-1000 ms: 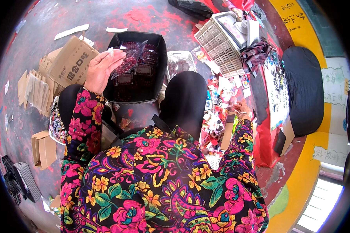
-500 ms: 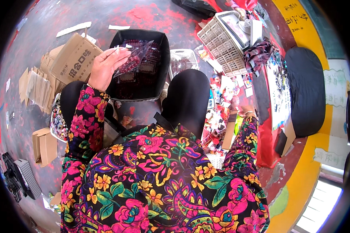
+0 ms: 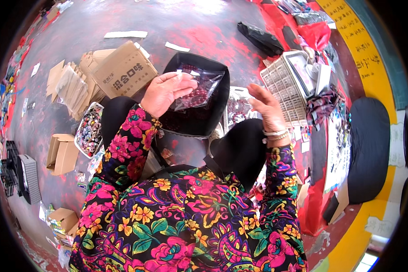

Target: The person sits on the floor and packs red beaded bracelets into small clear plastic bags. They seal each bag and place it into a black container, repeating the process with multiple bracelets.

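My left hand (image 3: 171, 90) pinches the top edge of a clear plastic bag (image 3: 199, 93) with dark red beads in it. The bag hangs over a black bin (image 3: 220, 109), where more dark red beaded packs lie, partly hidden by it. My right hand (image 3: 268, 109) is raised to the right of the bin, near a white basket (image 3: 235, 106) of small clear-wrapped items. Its fingers are bent and apart, and nothing shows between them.
Flattened cardboard boxes (image 3: 122, 72) lie left of the bin. A white tray of colourful beads (image 3: 89, 131) sits by my left knee, near an open carton (image 3: 62, 153). At right, a cream lattice crate (image 3: 283, 90) stands loaded with things, near a black chair seat (image 3: 369, 149).
My right hand has come up from the pile of small goods at my right side toward the bin. My left hand still holds the bag. The view has shifted.
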`<action>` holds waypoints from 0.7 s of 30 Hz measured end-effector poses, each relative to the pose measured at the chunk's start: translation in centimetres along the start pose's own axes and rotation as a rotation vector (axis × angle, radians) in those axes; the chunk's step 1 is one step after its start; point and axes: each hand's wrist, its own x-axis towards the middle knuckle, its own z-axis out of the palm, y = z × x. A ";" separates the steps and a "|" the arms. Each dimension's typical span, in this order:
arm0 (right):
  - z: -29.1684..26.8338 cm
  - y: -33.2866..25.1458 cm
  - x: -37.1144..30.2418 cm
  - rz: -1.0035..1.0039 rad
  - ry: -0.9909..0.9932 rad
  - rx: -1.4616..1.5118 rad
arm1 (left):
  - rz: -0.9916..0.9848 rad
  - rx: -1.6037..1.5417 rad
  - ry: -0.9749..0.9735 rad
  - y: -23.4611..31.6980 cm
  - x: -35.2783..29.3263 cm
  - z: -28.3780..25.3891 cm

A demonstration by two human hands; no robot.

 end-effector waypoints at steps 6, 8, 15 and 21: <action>6.3 0.4 4.8 0.007 -0.262 0.143 | -0.002 -0.046 0.011 0.5 -0.3 -0.2; 6.9 0.7 5.1 -0.011 -0.300 0.182 | -0.010 -0.087 -0.006 0.5 -0.5 -0.5; 6.8 1.2 5.4 -0.049 -0.295 0.089 | -0.090 -0.069 -0.048 0.8 -0.4 0.1; 7.6 1.1 5.0 -0.070 -0.223 0.087 | 0.059 0.190 -0.043 0.2 -0.3 0.0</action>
